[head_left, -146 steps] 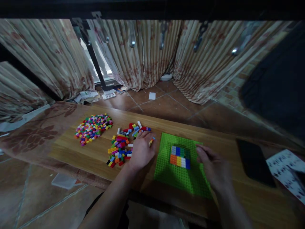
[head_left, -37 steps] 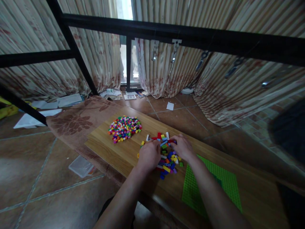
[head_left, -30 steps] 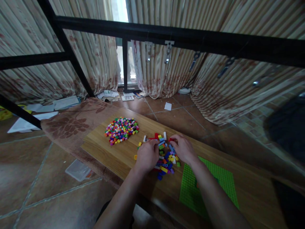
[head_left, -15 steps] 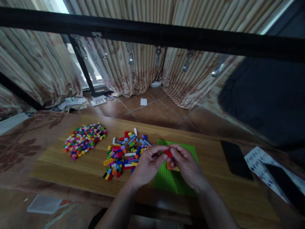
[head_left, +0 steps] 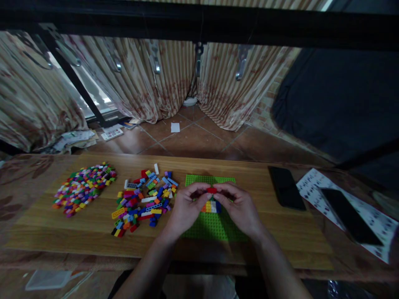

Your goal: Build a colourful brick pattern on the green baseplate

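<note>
Both hands meet over a green baseplate on the wooden table. A red toy brick is pinched between the fingertips of my left hand and my right hand. Just below it, a row of orange, yellow, white and blue bricks shows between the hands, at the middle of the plate. My fingers cover part of that row, so its full shape is hidden. Left of my left hand lies a loose pile of larger mixed bricks.
A heap of small colourful bricks lies at the table's left. To the right are a black phone, a printed sheet and another dark phone on top of it. A black rail crosses above, before curtains.
The view has shifted, so the table's things now sit further left. My hands have come level on either side of the red brick, and more of the brick row below shows.
</note>
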The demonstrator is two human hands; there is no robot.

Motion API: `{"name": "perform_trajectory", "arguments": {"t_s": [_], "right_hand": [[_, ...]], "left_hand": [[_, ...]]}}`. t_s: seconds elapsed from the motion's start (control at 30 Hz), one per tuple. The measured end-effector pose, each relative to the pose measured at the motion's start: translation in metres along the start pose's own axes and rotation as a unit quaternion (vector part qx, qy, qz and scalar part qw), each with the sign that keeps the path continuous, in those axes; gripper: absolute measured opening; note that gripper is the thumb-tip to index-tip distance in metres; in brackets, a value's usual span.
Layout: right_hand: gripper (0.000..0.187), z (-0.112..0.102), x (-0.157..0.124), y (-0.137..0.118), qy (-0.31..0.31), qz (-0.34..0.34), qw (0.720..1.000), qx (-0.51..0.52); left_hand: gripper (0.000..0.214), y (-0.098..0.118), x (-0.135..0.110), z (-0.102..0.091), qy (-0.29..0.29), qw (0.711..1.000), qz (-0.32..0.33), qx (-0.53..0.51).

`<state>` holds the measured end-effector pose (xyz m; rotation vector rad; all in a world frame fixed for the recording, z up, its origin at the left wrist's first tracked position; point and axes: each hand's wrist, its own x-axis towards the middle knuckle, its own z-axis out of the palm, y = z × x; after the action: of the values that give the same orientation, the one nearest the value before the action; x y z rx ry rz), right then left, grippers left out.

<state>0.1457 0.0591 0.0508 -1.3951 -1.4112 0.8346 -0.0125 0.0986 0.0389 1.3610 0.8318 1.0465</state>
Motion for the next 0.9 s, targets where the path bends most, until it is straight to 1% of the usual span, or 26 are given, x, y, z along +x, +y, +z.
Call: {"name": "perform_trajectory", "arguments": {"t_s": [0.07, 0.17, 0.27, 0.33, 0.4, 0.47, 0.6, 0.73, 0.83, 0.9], "right_hand": [[0.018, -0.002, 0.001, 0.001, -0.002, -0.007, 1.000, -0.022], [0.018, -0.011, 0.005, 0.006, 0.016, -0.003, 0.998, -0.064], [0.020, -0.023, 0.007, 0.017, 0.044, 0.033, 0.995, -0.086], [0.020, -0.027, 0.008, 0.026, 0.035, 0.063, 0.993, -0.091], [0.020, -0.026, 0.008, 0.033, 0.011, 0.080, 0.992, -0.100], [0.019, -0.022, 0.007, 0.038, -0.005, 0.084, 0.990, -0.114], [0.019, -0.014, 0.006, 0.042, -0.016, 0.086, 0.990, -0.110], [0.018, -0.013, 0.008, 0.044, -0.015, 0.087, 0.991, -0.102], [0.017, -0.013, 0.009, 0.043, -0.013, 0.088, 0.991, -0.101], [0.017, -0.012, 0.009, 0.042, -0.010, 0.093, 0.991, -0.092]], "left_hand": [[0.019, -0.001, 0.002, 0.002, 0.003, 1.000, 0.004, 0.018], [0.023, -0.004, 0.006, -0.003, 0.023, 0.995, 0.018, 0.096], [0.027, -0.008, 0.011, -0.014, 0.077, 0.979, 0.036, 0.183], [0.027, -0.011, 0.013, -0.018, 0.084, 0.969, 0.044, 0.227], [0.027, -0.013, 0.014, -0.018, 0.059, 0.963, 0.046, 0.258], [0.027, -0.016, 0.015, -0.012, 0.027, 0.962, 0.040, 0.270], [0.029, -0.022, 0.019, 0.001, -0.017, 0.970, 0.007, 0.241], [0.030, -0.026, 0.022, 0.006, -0.034, 0.975, -0.013, 0.221], [0.030, -0.027, 0.023, 0.008, -0.038, 0.975, -0.007, 0.220], [0.028, -0.028, 0.022, 0.010, -0.029, 0.975, -0.001, 0.219]]}}
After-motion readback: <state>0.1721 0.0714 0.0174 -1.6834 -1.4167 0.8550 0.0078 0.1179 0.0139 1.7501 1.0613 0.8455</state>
